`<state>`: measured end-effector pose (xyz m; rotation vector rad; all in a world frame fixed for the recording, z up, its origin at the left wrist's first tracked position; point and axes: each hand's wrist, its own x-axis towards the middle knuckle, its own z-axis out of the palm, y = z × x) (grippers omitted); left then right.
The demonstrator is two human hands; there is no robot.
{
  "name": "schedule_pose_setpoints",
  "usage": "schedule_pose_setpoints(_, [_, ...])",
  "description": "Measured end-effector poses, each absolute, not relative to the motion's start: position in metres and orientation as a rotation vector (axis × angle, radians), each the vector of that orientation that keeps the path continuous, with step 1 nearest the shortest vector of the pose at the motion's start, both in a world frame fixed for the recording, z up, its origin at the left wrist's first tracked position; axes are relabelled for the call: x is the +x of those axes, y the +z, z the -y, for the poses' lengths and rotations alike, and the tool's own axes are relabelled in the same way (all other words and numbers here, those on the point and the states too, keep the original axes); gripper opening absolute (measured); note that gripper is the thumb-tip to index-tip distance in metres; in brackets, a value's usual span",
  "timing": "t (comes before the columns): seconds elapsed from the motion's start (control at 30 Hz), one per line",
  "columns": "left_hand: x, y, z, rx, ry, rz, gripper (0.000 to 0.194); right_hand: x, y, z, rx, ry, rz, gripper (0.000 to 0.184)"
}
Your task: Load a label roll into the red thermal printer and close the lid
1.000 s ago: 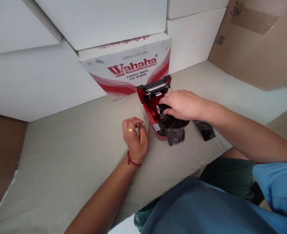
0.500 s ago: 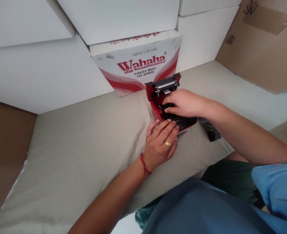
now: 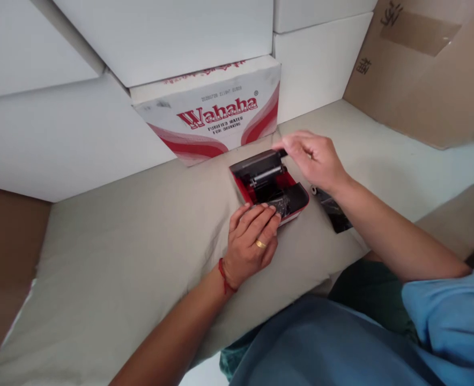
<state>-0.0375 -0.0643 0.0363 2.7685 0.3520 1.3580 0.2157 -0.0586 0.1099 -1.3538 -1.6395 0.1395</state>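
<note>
A small red and black label printer [image 3: 299,198] sits on the cloth-covered surface with its black lid [image 3: 257,162] partly raised. A metal-coloured bar and roller show under the lid. My left hand [image 3: 253,236], with a gold ring and a red string bracelet, grips the printer's near side, its fingers over the black front with clear film. My right hand [image 3: 315,158] is closed at the lid's right corner, its fingertips partly hidden behind it. Beside the printer on the right lies a flat black piece [image 3: 335,212], partly covered by my right forearm.
A Wahaha water carton [image 3: 216,115] stands just behind the printer, against stacked white boxes [image 3: 317,69]. Brown cardboard [image 3: 422,80] rises at the right, and another brown box [image 3: 12,268] borders the left. Beige cloth [image 3: 120,257] covers the work surface.
My right hand has come out of the printer's inside and up to the lid's corner. The lid has tilted down from nearly upright. My left hand keeps its place on the printer.
</note>
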Motion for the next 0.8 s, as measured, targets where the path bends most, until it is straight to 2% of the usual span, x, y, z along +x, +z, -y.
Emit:
schedule_pose_setpoints(0.2, [-0.042, 0.033, 0.067, 2.838, 1.422, -0.432, 0.049, 0.215, 0.088, 0.108, -1.349, 0.173, 1.796, 0.036])
schedule_pose_setpoints(0.4, [-0.049, 0.039, 0.054, 2.644, 1.388, -0.381, 0.056, 0.216, 0.07, 0.114, -1.345, 0.171, 1.808, 0.033])
schedule_pose_setpoints(0.57, [-0.055, 0.041, 0.033, 2.389, 1.245, -0.638, 0.05, 0.209, 0.058, 0.109, -1.172, 0.099, 1.7, 0.031])
schedule_pose_setpoints(0.8, [-0.058, 0.027, 0.023, 2.403, 1.161, -0.566, 0.05, 0.205, 0.054, 0.114, -1.173, 0.091, 1.681, 0.029])
